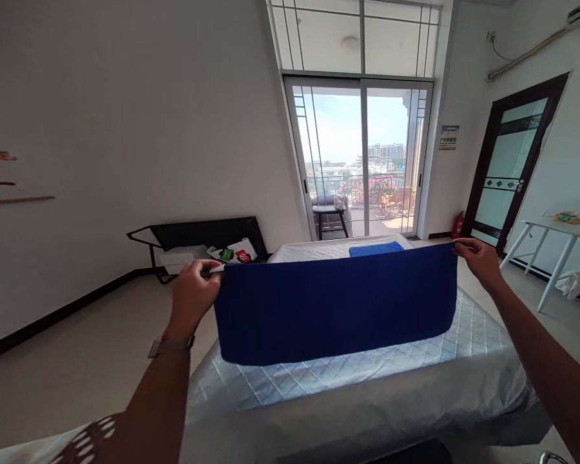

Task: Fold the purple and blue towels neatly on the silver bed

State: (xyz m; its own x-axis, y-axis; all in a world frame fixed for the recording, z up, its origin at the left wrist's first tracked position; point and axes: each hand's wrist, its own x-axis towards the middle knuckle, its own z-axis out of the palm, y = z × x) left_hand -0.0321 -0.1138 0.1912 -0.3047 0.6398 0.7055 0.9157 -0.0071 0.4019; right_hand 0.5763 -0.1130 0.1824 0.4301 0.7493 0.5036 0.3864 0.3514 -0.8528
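A dark blue cloth (336, 306) hangs stretched between my two hands, above a mattress (314, 383) with a quilted, plastic-looking cover. Its upper left corner is pinched in my left hand (196, 290), where a small white tag shows at the fingers. My right hand (478, 261) pinches the upper right corner. Behind the cloth, a folded blue cloth (376, 249) lies on the far part of the mattress, its near side hidden.
A black frame (212, 232) with a white box and bags stands by the left wall. Beyond the mattress is a glass sliding door (365, 161). A white table (560, 225) and a red extinguisher (458, 224) are at the right.
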